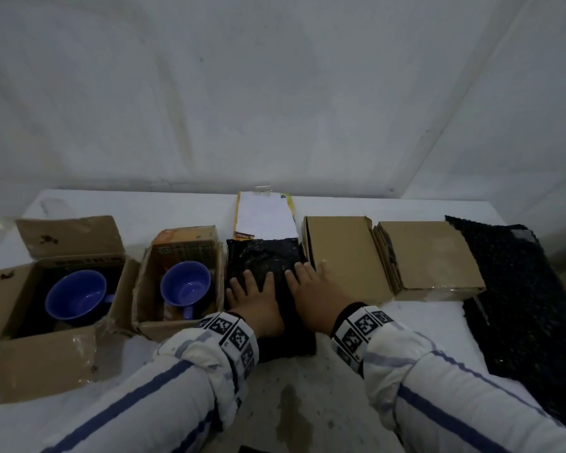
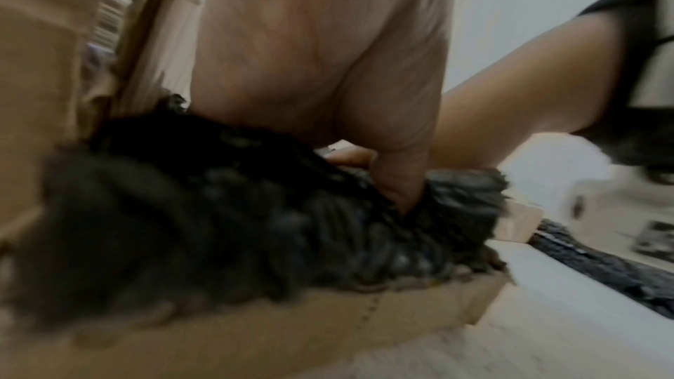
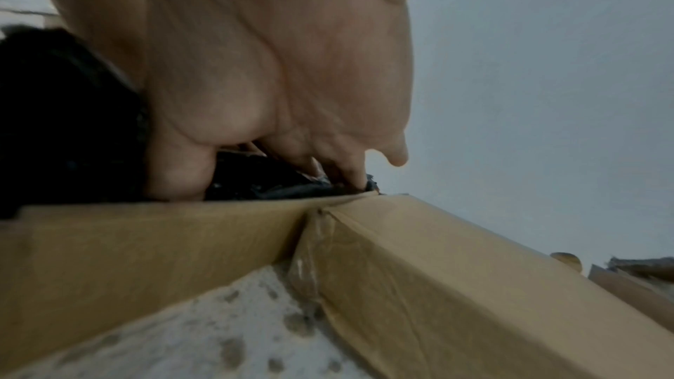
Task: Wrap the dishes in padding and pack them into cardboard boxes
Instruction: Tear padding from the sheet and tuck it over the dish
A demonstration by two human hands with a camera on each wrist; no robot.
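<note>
A black bubble-wrap padded bundle [image 1: 265, 256] fills the open centre cardboard box [image 3: 146, 241], whose white-lined flap [image 1: 263, 217] stands up behind it. What the padding covers is hidden. My left hand [image 1: 254, 294] lies flat on the bundle's left half with fingers spread. Beside it, my right hand [image 1: 307, 284] presses the right half, fingertips near the box's right wall. In the left wrist view the thumb [image 2: 397, 180] sinks into the padding [image 2: 218, 212]. Two blue mugs [image 1: 76, 295] [image 1: 185, 282] sit unwrapped in open boxes to the left.
The far-left open box [image 1: 46, 364] and the smaller open box [image 1: 183, 243] stand left of the hands. Two closed cardboard boxes [image 1: 343, 256] [image 1: 432, 256] lie to the right. A loose black bubble-wrap sheet [image 1: 520, 289] covers the table's right end. A wall rises behind.
</note>
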